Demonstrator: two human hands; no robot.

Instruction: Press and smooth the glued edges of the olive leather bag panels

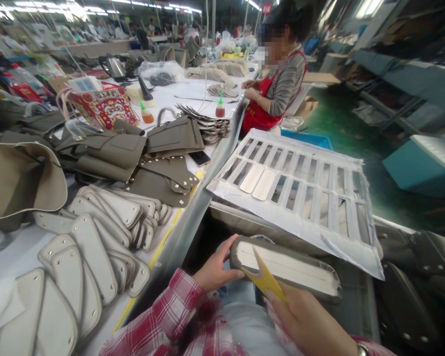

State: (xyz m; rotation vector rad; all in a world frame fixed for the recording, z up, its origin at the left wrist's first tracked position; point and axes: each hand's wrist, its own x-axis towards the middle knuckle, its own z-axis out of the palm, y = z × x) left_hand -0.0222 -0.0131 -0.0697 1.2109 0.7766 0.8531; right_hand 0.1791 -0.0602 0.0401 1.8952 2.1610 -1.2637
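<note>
A long dark panel with a pale inner strip (pixel 296 269) lies slanted in front of me, over a bin's edge. My left hand (pixel 218 267) grips its left end, thumb below and fingers at the top edge. In my right hand (pixel 300 314) is a yellow tool (pixel 265 281), flat and notched at its pale tip, which reaches over the left part of the strip. Just beyond the panel rests a white slatted rack (pixel 300 207), with two pale oval pieces (pixel 258 182) on it.
Light grey rounded panels (pixel 92 257) are piled on the table at left, with olive bag parts (pixel 114 151) behind. A phone (pixel 199 158) and glue bottles (pixel 220 106) lie farther back. A person in a red apron (pixel 261 106) works beyond the rack.
</note>
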